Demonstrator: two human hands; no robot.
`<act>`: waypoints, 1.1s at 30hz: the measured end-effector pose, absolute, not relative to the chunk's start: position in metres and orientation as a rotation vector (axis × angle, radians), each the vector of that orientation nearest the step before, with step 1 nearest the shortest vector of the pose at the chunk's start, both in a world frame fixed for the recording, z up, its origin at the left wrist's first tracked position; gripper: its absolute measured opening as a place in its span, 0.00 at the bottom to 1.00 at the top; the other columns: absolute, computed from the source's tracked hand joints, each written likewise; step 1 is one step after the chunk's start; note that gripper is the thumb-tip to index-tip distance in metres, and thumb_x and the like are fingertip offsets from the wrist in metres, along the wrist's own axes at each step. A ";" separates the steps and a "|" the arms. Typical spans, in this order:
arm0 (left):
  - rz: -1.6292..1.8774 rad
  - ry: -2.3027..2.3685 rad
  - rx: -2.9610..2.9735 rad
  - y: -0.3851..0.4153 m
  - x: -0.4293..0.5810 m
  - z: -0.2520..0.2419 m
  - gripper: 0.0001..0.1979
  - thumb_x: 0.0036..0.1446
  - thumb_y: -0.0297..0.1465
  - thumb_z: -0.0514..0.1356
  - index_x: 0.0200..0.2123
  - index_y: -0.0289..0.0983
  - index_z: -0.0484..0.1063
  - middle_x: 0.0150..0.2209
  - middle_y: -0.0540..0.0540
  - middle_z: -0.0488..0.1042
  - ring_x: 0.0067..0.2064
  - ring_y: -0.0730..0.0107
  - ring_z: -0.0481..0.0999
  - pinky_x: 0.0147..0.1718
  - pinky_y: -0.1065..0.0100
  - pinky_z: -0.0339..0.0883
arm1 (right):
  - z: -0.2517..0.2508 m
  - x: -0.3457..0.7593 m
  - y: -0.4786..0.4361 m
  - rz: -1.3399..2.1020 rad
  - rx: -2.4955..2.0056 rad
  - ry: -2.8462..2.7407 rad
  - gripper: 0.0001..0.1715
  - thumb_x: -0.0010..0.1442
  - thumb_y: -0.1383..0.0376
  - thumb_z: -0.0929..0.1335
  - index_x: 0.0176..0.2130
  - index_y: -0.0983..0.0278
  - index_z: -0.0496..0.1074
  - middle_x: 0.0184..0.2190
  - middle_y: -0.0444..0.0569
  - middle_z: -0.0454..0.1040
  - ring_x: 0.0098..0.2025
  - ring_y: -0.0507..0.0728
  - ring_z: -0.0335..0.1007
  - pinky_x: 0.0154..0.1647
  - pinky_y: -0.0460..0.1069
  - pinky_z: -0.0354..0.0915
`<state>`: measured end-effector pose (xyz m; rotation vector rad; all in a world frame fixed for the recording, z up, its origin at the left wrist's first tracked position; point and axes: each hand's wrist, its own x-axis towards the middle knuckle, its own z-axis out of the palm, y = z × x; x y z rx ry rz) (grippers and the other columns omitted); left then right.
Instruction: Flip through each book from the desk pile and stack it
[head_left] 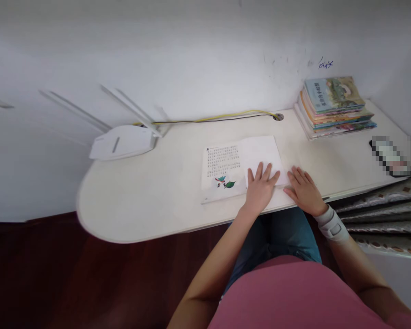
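An open book (223, 171) lies flat on the white desk (140, 192) in front of me. Its left page carries printed text and a small picture of an insect and a green leaf; its right side looks blank where it shows. My left hand (260, 189) rests on the lower part of the blank side with its fingers spread. Beside the book's right edge, my right hand (304, 189) lies palm down on the desk, fingers stretched out. A pale band is around the right wrist. Neither hand grips anything.
A white router (123, 142) with raised antennas stands at the left. Yellow and black cables (205, 119) run along the wall to a desk hole (278, 117). A stack of books (335, 109) sits at the back right, and a phone (390, 155) lies near the right end, above patterned fabric (380, 214).
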<state>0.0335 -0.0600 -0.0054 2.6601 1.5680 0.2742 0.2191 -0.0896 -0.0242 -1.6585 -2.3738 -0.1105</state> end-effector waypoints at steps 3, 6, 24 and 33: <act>0.265 1.556 2.671 -0.059 0.033 -0.008 0.24 0.63 0.27 0.49 0.61 0.45 0.63 0.66 0.42 0.57 0.68 0.44 0.49 0.60 0.34 0.46 | -0.024 0.219 -0.090 -0.102 -1.653 -2.371 0.35 0.67 0.52 0.55 0.61 0.74 0.60 0.64 0.65 0.57 0.66 0.66 0.52 0.64 0.60 0.51; 0.270 1.548 2.673 -0.060 0.034 -0.009 0.23 0.64 0.29 0.49 0.61 0.45 0.63 0.66 0.42 0.57 0.68 0.42 0.49 0.59 0.32 0.45 | -0.024 0.218 -0.090 -0.102 -1.651 -2.367 0.37 0.67 0.51 0.54 0.62 0.75 0.59 0.64 0.65 0.56 0.66 0.66 0.53 0.63 0.60 0.52; 0.264 1.483 2.664 -0.070 0.039 -0.003 0.24 0.63 0.26 0.48 0.61 0.46 0.63 0.65 0.45 0.59 0.66 0.44 0.53 0.58 0.31 0.45 | -0.024 0.231 -0.072 -0.170 -1.769 -2.347 0.37 0.66 0.48 0.55 0.62 0.70 0.60 0.64 0.68 0.56 0.66 0.69 0.52 0.62 0.62 0.52; 0.208 1.443 2.678 -0.079 0.039 0.006 0.24 0.63 0.25 0.48 0.61 0.44 0.63 0.64 0.42 0.60 0.66 0.42 0.54 0.57 0.29 0.46 | -0.029 0.232 -0.070 -0.239 -1.734 -2.362 0.37 0.66 0.48 0.55 0.62 0.71 0.60 0.64 0.69 0.57 0.65 0.69 0.52 0.62 0.62 0.51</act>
